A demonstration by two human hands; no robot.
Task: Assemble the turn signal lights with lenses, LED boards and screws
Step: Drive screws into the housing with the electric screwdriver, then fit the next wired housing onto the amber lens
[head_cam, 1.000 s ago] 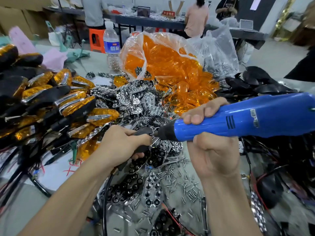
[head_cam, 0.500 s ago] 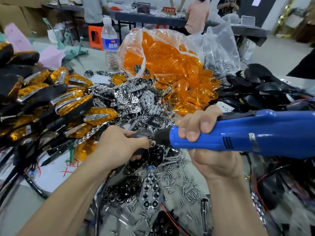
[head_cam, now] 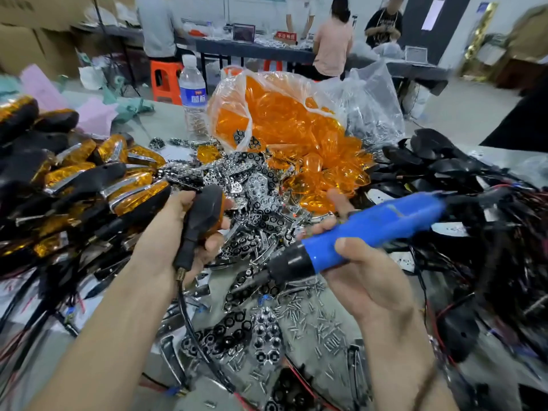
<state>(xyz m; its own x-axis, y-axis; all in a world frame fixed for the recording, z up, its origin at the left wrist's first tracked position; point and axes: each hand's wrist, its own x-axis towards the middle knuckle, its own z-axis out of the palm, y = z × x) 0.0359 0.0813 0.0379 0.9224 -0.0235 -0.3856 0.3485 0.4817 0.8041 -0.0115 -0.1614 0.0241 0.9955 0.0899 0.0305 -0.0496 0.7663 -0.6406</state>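
The left grip is wrapping around a turn signal light, fingers curling over its black housing and stem, holding it above the desk with its wire trailing down. The right grip is clasping the blue electric screwdriver, its tip pointing down over the loose screws. The light is probably weighing little and feeling rigid, with a lens risking scratches, so holding the housing rather than the wire is looking wisest.

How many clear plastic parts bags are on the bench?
2: the clear plastic bag of orange lenses, centre back, and the clear bag of silvery parts just right of it. Piles may hide others.
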